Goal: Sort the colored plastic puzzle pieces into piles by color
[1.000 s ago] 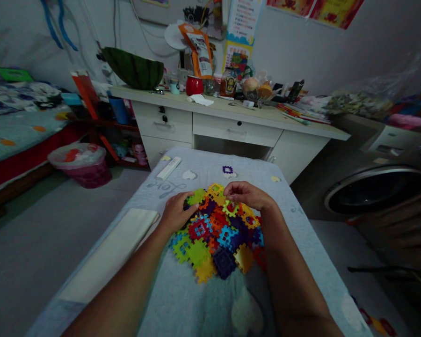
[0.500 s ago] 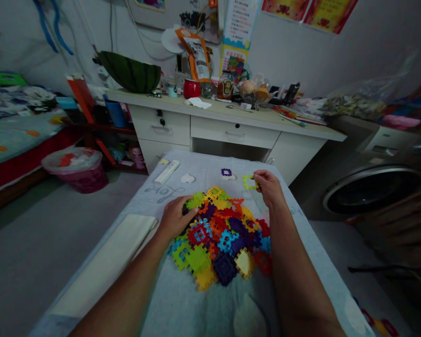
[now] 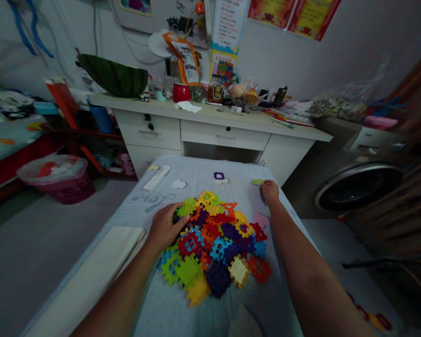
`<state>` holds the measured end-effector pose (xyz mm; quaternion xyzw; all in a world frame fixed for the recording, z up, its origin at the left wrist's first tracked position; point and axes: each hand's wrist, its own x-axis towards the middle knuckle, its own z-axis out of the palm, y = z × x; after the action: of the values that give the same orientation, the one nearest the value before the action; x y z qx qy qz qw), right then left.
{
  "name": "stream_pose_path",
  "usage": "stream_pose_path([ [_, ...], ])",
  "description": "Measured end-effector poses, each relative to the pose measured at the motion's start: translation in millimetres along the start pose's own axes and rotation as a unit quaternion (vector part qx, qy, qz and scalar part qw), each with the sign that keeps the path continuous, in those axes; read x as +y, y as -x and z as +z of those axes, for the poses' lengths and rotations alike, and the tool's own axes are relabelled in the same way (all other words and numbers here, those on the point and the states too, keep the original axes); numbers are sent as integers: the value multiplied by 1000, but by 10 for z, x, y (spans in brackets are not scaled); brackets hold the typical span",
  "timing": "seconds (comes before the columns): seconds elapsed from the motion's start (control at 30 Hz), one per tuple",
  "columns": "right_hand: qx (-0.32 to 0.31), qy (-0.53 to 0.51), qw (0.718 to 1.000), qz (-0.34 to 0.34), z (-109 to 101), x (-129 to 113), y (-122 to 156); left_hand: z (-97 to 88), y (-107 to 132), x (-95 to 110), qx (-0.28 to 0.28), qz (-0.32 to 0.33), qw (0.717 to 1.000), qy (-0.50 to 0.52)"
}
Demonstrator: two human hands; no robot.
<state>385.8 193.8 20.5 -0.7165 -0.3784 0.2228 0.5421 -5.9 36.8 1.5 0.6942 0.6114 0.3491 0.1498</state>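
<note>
A heap of colourful plastic interlocking tiles, in red, orange, yellow, green, blue and purple, lies on the cloth-covered table. My left hand rests at the heap's left edge, fingers spread over the tiles and partly hidden behind a green one. Beyond the heap on the right, my right hand pinches a lime-green square frame tile, low over the cloth and tilted nearly flat to my view. A single purple square frame tile lies apart at the table's far side.
A white remote lies at the far left of the table, and a long folded cream board along its left edge. Behind stands a white desk crowded with items. A washing machine is at right, a pink bin at left.
My right hand has lowered the lime-green frame tile toward the cloth and tipped it flatter. My left hand stays on the heap. The whole view has shifted a little.
</note>
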Motion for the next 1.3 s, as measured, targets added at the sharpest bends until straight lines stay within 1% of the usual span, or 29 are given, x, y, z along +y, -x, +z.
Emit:
stream_pose_path([
  [0.07, 11, 51, 998, -43, -32, 50, 12, 0, 0, -5, -1, 1, 1000, 0],
  [0.1, 13, 97, 993, -73, -43, 71, 29, 0, -1, -5, 0, 2, 1000, 1],
  [0.13, 9, 154, 983, -103, -50, 89, 51, 0, -1, -3, 0, 3, 1000, 1],
  [0.2, -18, 276, 950, -146, -50, 115, 101, -3, -1, 4, 2, 4, 1000, 2],
  [0.23, -36, 323, 933, -155, -45, 122, 123, -5, -1, 9, 4, 4, 1000, 2],
  [0.3, -67, 370, 913, -158, -32, 126, 159, -9, -3, 19, 7, 1, 1000, 1],
  [0.43, -95, 396, 891, -199, -9, 110, 193, -10, -7, 25, 4, -4, 1000, 0],
  [0.5, -119, 410, 878, -218, 0, 103, 201, -6, -9, 21, 2, -4, 1000, -2],
  [0.6, -147, 432, 859, -231, 16, 107, 206, -2, -8, 18, 0, 0, 1000, -2],
  [0.77, -149, 452, 847, -236, 75, 112, 151, -9, -4, 26, 1, 4, 1000, 6],
  [0.9, -150, 460, 842, -241, 171, 53, 42, -12, -3, 29, 2, -3, 1000, 4],
  [1.07, -190, 477, 823, -243, 280, 31, -11, -11, 2, 40, 3, -8, 1000, 3],
  [1.2, -191, 474, 827, -232, 272, 42, 29, -11, 5, 44, 0, -10, 1000, 0],
  [1.3, -168, 460, 840, -233, 261, -25, 77, -9, 6, 42, 4, -7, 1000, 4],
])
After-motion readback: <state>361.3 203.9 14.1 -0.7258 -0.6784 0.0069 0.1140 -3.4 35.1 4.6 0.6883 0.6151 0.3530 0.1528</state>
